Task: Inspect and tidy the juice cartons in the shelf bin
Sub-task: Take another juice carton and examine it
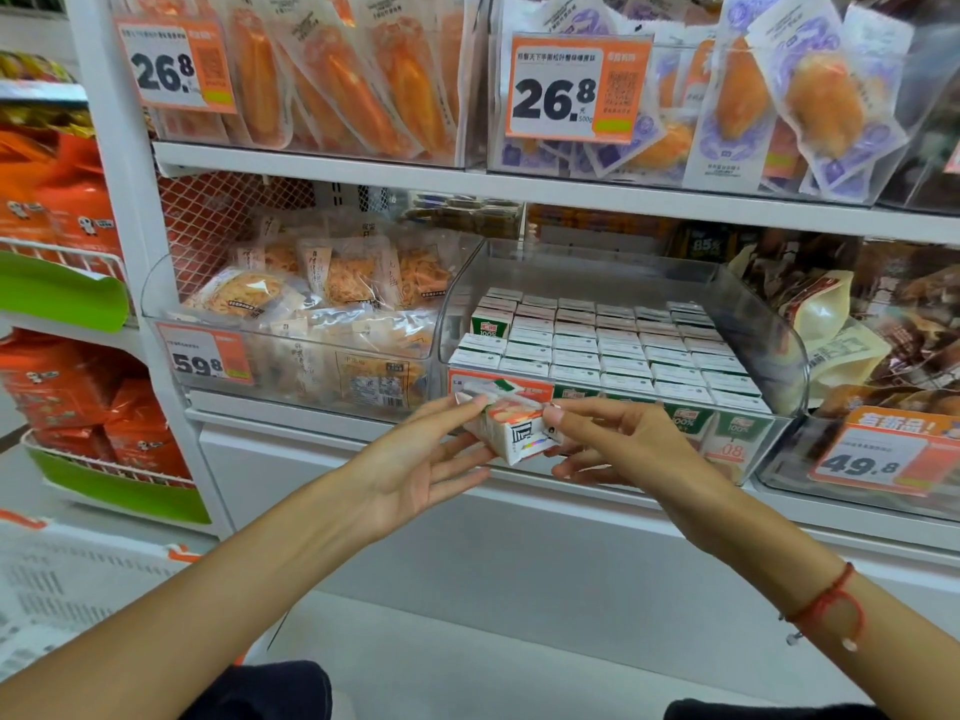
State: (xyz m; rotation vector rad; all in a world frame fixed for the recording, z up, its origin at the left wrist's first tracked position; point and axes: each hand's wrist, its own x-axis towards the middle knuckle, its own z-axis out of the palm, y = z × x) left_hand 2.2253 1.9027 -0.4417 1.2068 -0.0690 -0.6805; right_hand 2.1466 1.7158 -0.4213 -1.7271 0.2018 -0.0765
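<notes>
- A person's two bare forearms reach forward from the bottom of the view toward a white shop shelf (332,171).
- Both hands hold one small white juice carton with orange and green print (511,431), tilted, in the air just in front of the lower edge of a clear plastic shelf bin (758,314).
- The left hand (421,462) has its thumb on the carton's top left corner and its fingers spread loosely beneath it.
- The right hand (618,441) pinches the carton's upper right end between thumb and forefinger; the other fingers curl underneath.
- A thin red string bracelet (826,605) sits on the right wrist.
- Inside the bin, rows of matching white-topped cartons with green sides (613,350) stand upright and packed close together, with a gap at the back left corner.
- To the left, another clear bin (291,356) holds clear packets of orange-brown snacks, with an orange price tag reading 59.8 (205,353) on its front.
- On the shelf above, an orange tag reading 26.8 (576,88) hangs before pouches of orange food.
</notes>
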